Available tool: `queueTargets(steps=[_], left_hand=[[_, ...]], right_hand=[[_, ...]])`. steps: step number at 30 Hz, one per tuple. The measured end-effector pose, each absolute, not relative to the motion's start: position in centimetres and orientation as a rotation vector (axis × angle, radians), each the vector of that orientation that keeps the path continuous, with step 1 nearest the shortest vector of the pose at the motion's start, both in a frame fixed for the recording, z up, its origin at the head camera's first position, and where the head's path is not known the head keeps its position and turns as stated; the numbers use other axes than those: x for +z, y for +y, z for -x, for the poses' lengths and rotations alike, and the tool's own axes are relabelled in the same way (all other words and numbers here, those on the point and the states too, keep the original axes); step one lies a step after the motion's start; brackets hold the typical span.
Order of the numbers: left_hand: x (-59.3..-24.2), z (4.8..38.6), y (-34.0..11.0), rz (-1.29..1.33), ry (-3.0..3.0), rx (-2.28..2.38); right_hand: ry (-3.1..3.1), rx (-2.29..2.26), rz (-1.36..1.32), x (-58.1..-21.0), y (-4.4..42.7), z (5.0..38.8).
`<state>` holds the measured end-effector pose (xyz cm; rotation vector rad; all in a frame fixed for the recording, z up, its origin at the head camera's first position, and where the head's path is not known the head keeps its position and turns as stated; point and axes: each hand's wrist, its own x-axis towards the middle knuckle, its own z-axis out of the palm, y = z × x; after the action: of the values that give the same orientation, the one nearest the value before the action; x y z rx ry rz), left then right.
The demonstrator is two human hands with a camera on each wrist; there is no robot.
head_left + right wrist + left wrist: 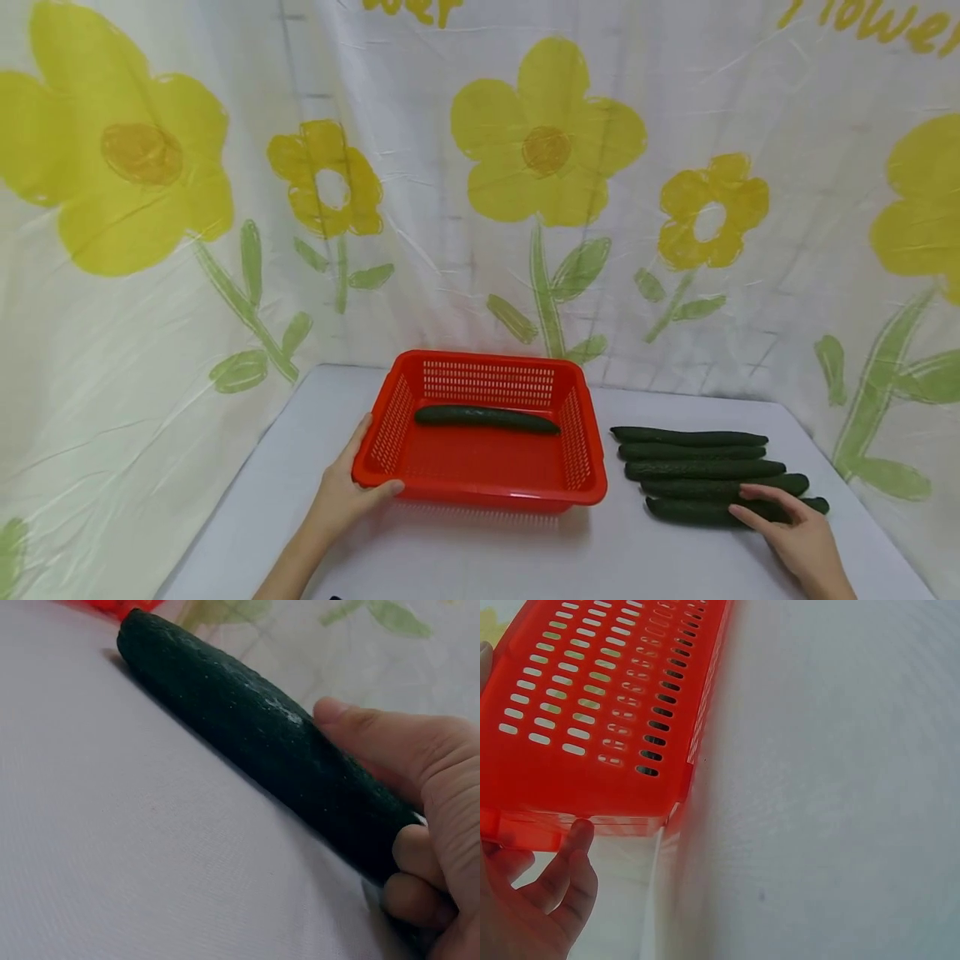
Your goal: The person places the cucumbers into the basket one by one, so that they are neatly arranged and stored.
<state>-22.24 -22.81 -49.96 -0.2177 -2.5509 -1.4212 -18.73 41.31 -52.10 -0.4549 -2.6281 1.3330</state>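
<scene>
A red plastic basket with slotted walls stands mid-table in the head view, one cucumber lying along its back. My left hand grips the basket's left front corner, thumb at the front rim and fingers along the left side. In the left wrist view, curled fingers touch the basket's edge. Over the nearest cucumber of a row at the right, my right hand has thumb and fingers on either side. The right wrist view shows this dark green cucumber between its fingers, still along the table.
Several more cucumbers lie side by side behind the held one, right of the basket. A white cloth covers the table. Behind it hangs a pale curtain with yellow flowers. A small dark object shows at the bottom edge.
</scene>
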Motion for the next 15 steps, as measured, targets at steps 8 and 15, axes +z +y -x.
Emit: queueTargets(steps=[8,15], left_hand=[[-49.91,21.99,-22.69,0.205,-2.548,-1.443],[-49.81,21.94,-22.65,0.197,-2.541,-1.474]], right_hand=[[-2.756,1.362,0.45,-51.91,41.93,18.79],[-2.778,1.431,0.26,-52.1,42.3,18.4]])
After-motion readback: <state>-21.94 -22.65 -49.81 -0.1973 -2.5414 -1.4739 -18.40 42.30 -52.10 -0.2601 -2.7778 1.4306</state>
